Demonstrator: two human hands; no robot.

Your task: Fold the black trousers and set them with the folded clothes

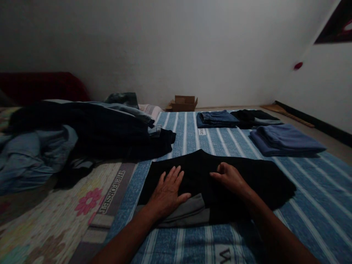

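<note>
A black garment (247, 172) with a grey part (189, 216) along its near left edge lies spread out in front of me. Flat on its left half rests my left hand (169, 192), fingers spread and thumb beside the grey part. My right hand (229, 178) is over the middle of the garment with its fingers curled in and thumb pointing left. Whether it pinches any of the dark cloth cannot be made out.
Left of the garment is a heap of dark clothes (110, 128) with light blue denim (35, 157). Folded blue jeans (220, 119), a black and grey folded piece (258, 117) and folded blue-purple cloth (286, 139) lie on the striped sheet (178, 242). Behind stands a cardboard box (184, 104).
</note>
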